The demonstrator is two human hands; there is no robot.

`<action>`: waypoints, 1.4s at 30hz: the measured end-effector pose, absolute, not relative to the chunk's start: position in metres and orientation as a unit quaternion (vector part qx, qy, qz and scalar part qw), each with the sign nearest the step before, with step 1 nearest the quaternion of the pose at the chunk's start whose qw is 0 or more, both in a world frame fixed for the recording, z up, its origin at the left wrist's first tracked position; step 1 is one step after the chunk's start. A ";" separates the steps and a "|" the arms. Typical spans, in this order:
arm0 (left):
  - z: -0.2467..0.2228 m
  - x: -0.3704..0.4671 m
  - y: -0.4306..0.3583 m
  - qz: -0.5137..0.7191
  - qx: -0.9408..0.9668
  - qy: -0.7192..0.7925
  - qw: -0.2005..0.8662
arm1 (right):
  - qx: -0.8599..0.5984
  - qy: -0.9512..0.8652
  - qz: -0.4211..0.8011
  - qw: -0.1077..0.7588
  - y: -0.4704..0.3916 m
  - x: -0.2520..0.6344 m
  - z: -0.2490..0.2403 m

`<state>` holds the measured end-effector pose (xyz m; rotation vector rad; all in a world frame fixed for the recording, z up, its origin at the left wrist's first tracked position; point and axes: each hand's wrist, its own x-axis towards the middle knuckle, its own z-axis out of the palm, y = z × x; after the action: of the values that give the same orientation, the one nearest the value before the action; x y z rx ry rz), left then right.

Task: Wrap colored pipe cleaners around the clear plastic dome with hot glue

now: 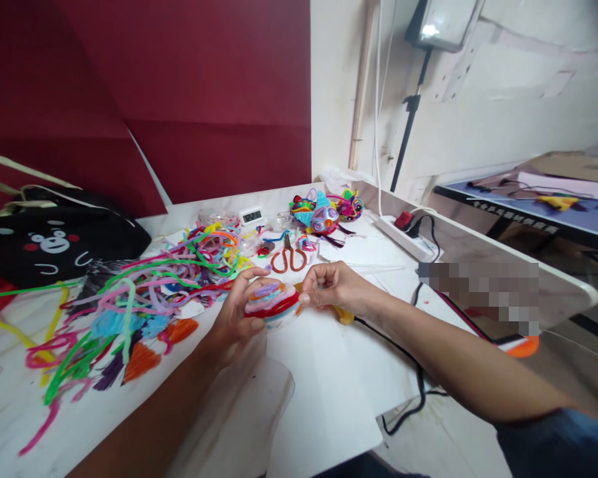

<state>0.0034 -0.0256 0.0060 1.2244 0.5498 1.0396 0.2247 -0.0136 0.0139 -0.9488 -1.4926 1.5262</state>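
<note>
My left hand (236, 318) is wrapped round a rounded piece made of colourful fuzzy pipe cleaner strips (274, 302), with purple, pink, red and light blue bands. At the right side of that piece, my right hand (329, 285) pinches its edge between thumb and fingers; what lies exactly under the fingertips is hidden. Just beyond both hands, orange-handled scissors (288, 257) rest on the table. A yellow tool with a black cord, perhaps a glue gun (345, 315), lies partly behind my right wrist.
A tangled heap of pipe cleaners (199, 255) spreads to the left, near a black bag (54, 242). Finished-looking colourful ornaments (319, 211) and a small digital timer (252, 216) stand at the back. A power strip (403, 238) and a lamp stand (407, 133) are on the right.
</note>
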 end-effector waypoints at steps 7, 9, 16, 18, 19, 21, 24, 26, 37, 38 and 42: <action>0.012 0.007 -0.028 0.448 0.529 0.227 0.684 | -0.364 -0.533 0.657 0.388 -0.014 0.222 0.014; 0.012 0.006 -0.028 0.441 0.528 0.224 0.690 | -0.354 -0.524 0.676 0.380 -0.014 0.222 0.011; 0.012 0.004 -0.029 0.430 0.520 0.218 0.705 | -0.285 -0.514 0.729 0.350 -0.012 0.222 0.004; 0.011 0.004 -0.028 0.434 0.513 0.220 0.707 | -0.267 -0.518 0.733 0.351 -0.013 0.221 0.003; 0.010 0.004 -0.027 0.438 0.509 0.222 0.707 | -0.258 -0.520 0.735 0.350 -0.014 0.220 0.003; 0.010 0.004 -0.026 0.448 0.502 0.229 0.703 | -0.246 -0.524 0.736 0.351 -0.016 0.219 0.003; 0.011 0.004 -0.025 0.452 0.500 0.252 0.694 | -0.245 -0.531 0.726 0.363 -0.017 0.217 0.002; 0.013 0.004 -0.024 0.455 0.504 0.262 0.686 | -0.251 -0.537 0.711 0.379 -0.017 0.217 0.001; 0.010 0.007 -0.017 0.532 0.500 0.343 0.591 | -0.307 -0.557 0.624 0.454 -0.008 0.222 0.000; 0.010 0.008 -0.017 0.539 0.499 0.355 0.579 | -0.312 -0.550 0.626 0.456 -0.008 0.221 0.000; 0.009 0.012 -0.018 0.542 0.498 0.390 0.553 | -0.340 -0.525 0.628 0.462 -0.008 0.219 0.000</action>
<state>0.0117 -0.0177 0.0089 1.1783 0.9226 1.2805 0.2189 -0.0082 -0.0002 -0.8354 -1.2921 1.5451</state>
